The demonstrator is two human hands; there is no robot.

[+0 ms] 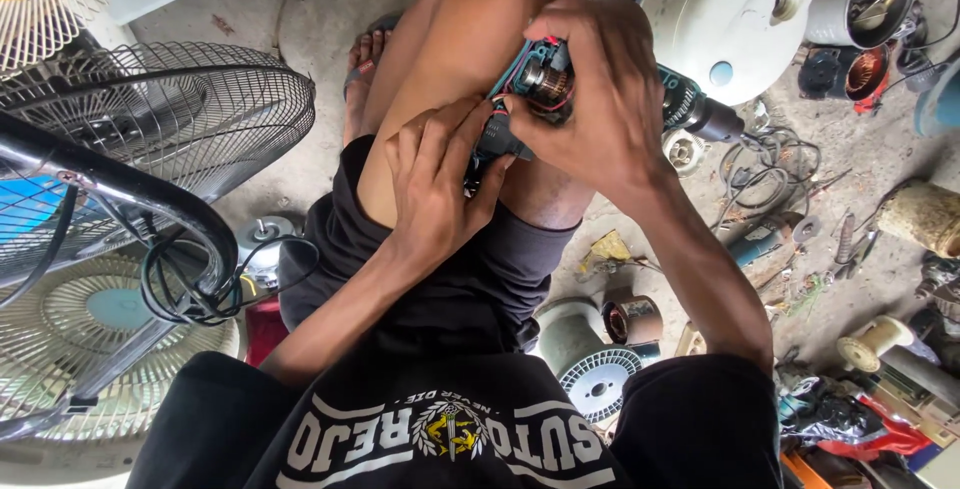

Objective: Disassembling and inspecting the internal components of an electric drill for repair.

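- We see an opened teal power drill [560, 84] resting against the person's bare knee [470, 39], its casing off so the copper motor winding and thin red wires show.
- Our right hand [600, 99] wraps over the drill from above, fingers curled tight around its body.
- Our left hand [435, 184] sits just below the drill, fingertips pressed together against its dark lower handle.
- The drill's chuck [712, 119] juts out past the right hand, away from the knee.
- Beyond the drill stands a white round appliance [735, 19] on the concrete floor [300, 19].
- Far to the other side of the drill, across the knee, lie wire fan guards [170, 109].
- Near the drill, below the right forearm, sit a wire spool [597, 381] and a tangle of cables [770, 174].
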